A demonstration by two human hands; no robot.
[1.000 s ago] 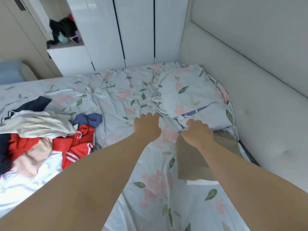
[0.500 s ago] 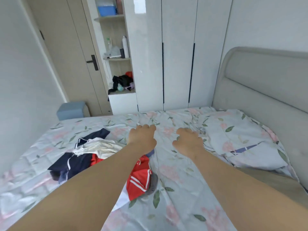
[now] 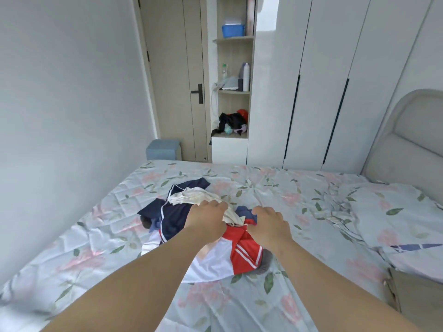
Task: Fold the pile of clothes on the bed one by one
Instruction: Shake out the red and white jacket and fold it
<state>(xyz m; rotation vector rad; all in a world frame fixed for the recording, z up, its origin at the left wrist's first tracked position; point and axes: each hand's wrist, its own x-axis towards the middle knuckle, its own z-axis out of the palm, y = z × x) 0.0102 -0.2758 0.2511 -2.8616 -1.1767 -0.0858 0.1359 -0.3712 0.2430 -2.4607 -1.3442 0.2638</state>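
The pile of clothes (image 3: 211, 257) lies in the middle of the bed: a cream garment (image 3: 191, 196) on top, a navy piece with white stripes (image 3: 172, 218) to the left, a red and white top (image 3: 244, 250) in front, and a blue cloth (image 3: 244, 210) behind. My left hand (image 3: 207, 219) rests on the cream garment with its fingers laid across it. My right hand (image 3: 269, 225) sits on the pile's right side, over the red top and blue cloth. Its fingers bend down into the cloth and the tips are hidden.
The floral sheet (image 3: 275, 195) covers the bed, with a pillow (image 3: 398, 212) at the right by the padded headboard (image 3: 412, 144). A tan folded item (image 3: 417, 291) lies at the lower right. White wardrobes (image 3: 311, 80), open shelves (image 3: 233, 92), a door and a blue stool (image 3: 163, 149) stand beyond the bed.
The view swung left and up from the pillow corner. Both hands travelled left across the sheet, away from the tan item, and came down on the pile of clothes.
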